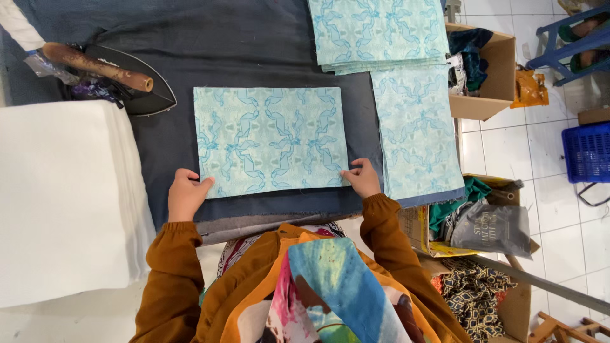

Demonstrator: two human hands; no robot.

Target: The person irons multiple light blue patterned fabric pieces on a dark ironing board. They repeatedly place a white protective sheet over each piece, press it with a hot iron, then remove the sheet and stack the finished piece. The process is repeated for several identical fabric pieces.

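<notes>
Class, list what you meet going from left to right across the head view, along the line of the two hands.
White stack → left hand → patterned cloth → right hand → cloth pile → blue crate

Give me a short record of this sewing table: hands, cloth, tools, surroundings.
Left hand: pinching the near left corner of the light blue patterned cloth piece
Right hand: pinching its near right corner
Surface: dark padded table
Tool: old iron with wooden handle, far left
Nearby: stack of matching pieces right, white sheet stack left
</notes>
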